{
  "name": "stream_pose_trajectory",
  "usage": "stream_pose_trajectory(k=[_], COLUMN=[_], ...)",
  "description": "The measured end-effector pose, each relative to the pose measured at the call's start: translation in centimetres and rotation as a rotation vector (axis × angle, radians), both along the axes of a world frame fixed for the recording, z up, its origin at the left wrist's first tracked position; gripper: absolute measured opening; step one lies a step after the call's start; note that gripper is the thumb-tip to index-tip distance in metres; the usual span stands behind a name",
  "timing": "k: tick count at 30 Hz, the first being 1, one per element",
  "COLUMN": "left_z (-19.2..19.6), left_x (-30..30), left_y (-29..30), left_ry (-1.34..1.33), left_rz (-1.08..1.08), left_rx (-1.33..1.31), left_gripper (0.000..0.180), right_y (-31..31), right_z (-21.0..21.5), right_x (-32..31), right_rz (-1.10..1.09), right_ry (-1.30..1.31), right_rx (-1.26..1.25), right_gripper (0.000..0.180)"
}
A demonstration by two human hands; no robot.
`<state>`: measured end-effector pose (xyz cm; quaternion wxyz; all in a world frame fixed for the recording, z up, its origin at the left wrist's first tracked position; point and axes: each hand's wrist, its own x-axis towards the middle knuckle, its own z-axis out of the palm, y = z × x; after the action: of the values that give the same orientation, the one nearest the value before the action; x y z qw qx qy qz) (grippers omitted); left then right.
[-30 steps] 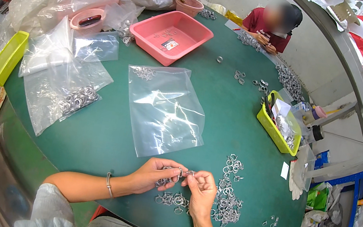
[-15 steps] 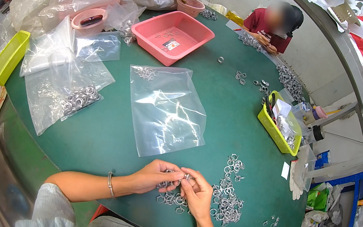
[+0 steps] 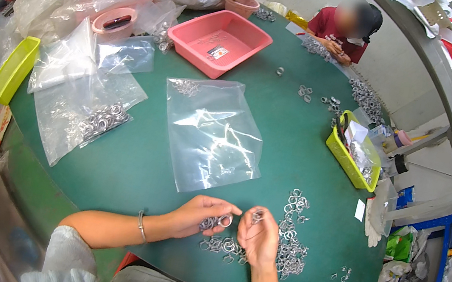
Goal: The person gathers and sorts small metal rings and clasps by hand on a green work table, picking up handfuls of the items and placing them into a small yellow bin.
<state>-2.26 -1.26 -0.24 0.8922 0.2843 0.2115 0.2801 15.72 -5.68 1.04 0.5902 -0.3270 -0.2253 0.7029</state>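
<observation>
Several small silver metal rings (image 3: 215, 222) lie in my left hand (image 3: 197, 216), its fingers curled around them. My right hand (image 3: 258, 240) is just to the right, apart from it, palm turned up. A metal ring (image 3: 257, 215) is pinched in its fingertips. Under and beside my hands, a loose row of rings (image 3: 224, 247) lies on the green table. A larger pile of rings (image 3: 291, 246) spreads out right of my right hand. Beyond my hands lies a clear plastic bag (image 3: 215, 151) with a few rings (image 3: 187, 87) in its far corner.
A pink tub (image 3: 193, 53) stands at the back. Bags with rings (image 3: 102, 121) lie at left, beside a lime-green basket (image 3: 13, 70). Another lime-green basket (image 3: 350, 157) and a white glove (image 3: 372, 221) are at right. Across the table a person (image 3: 339, 31) handles rings.
My hands, together before, have come apart. The right has moved right with a ring in its fingertips, while the left keeps its rings. The view has shifted slightly.
</observation>
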Motion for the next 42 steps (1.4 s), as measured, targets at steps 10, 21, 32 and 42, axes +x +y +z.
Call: stream_pose_trajectory(k=[10, 21, 32, 42], left_z=[-0.4, -0.5, 0.2, 0.6], left_x=[0.2, 0.2, 0.3, 0.4], left_y=[0.4, 0.2, -0.1, -0.3], left_ry=[0.008, 0.008, 0.036, 0.085], left_rz=[0.064, 0.062, 0.039, -0.014], left_rx=[-0.037, 0.042, 0.101, 0.143], left_gripper=[0.038, 0.034, 0.039, 0.034], right_y=[0.2, -0.5, -0.1, -0.3], right_z=[0.5, -0.3, 0.2, -0.3], right_x=[-0.9, -1.4, -0.5, -1.7], right_rz=[-0.068, 0.028, 0.067, -0.081], right_ry=[-0.446, -0.539, -0.481, -0.84], right_rx=[0.013, 0.103, -0.043, 0.179], right_gripper=[0.015, 0.01, 0.018, 0.009])
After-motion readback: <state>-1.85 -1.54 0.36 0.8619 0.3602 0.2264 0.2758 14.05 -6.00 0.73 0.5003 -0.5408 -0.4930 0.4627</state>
